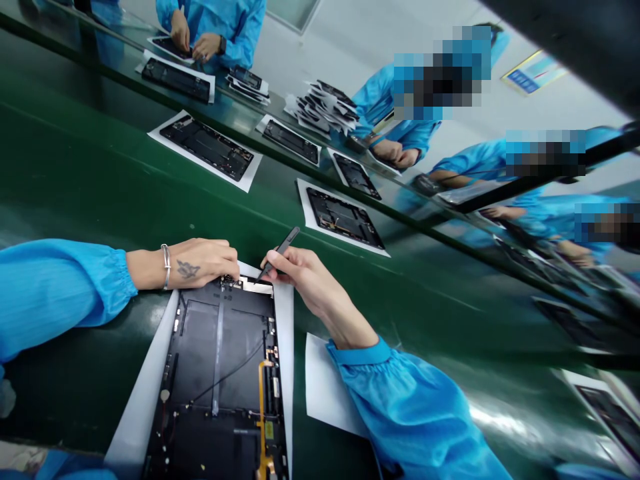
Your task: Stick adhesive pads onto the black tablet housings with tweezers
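An opened black tablet housing (240, 360) lies in front of me on a white paper sheet (145, 393). It carries an orange flex cable, thin black wires and small boards along its edges. My right hand (305, 273) grips dark tweezers (285, 245), their tips at the white strip (257, 285) on the far edge of the housing. My left hand (207, 262) rests over the far left corner, its fingers curled down onto the edge. Whatever those fingertips press or pinch is hidden.
More tablet housings (207, 143) on paper sheets lie along the green bench (100, 173). Another housing (345, 217) sits beyond my right hand. A white sheet (330, 383) lies under my right sleeve. Across the bench, co-workers in blue (215, 27) work near stacked housings (323, 110).
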`<action>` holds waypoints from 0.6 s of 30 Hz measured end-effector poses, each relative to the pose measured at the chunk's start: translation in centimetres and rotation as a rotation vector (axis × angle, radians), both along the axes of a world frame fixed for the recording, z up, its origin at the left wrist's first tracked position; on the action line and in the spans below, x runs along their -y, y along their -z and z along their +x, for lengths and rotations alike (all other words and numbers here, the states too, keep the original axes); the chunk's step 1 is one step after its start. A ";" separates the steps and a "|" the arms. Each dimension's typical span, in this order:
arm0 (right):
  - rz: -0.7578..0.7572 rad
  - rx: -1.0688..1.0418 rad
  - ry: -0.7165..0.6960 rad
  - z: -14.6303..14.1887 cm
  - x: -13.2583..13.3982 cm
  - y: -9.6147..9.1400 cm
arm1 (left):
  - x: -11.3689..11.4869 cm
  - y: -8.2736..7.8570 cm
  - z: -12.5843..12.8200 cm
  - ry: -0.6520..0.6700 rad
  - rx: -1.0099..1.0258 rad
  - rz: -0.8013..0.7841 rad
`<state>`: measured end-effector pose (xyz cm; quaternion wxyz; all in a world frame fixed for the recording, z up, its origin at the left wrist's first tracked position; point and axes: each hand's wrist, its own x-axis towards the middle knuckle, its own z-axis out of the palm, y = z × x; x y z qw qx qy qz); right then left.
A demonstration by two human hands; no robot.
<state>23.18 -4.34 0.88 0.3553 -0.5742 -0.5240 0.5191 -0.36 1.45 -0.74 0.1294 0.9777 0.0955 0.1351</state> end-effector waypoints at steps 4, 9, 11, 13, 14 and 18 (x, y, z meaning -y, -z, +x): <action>-0.009 0.002 0.009 -0.1 0.0 0.0 | 0.1 0.0 -0.1 0.005 -0.002 0.050; -0.007 0.021 0.001 -0.1 0.0 -0.1 | 0.0 0.2 0.0 0.017 -0.019 0.097; -0.005 0.022 0.002 0.0 0.0 0.0 | 0.0 0.3 0.0 0.007 -0.041 0.116; -0.009 0.029 0.004 0.0 0.0 0.0 | 0.0 0.5 0.0 -0.004 -0.058 0.136; -0.011 0.033 0.007 0.0 0.0 0.1 | 0.1 0.5 0.0 -0.007 -0.062 0.147; -0.011 0.035 0.013 0.0 -0.2 0.2 | 0.2 0.5 -0.2 -0.014 -0.034 0.188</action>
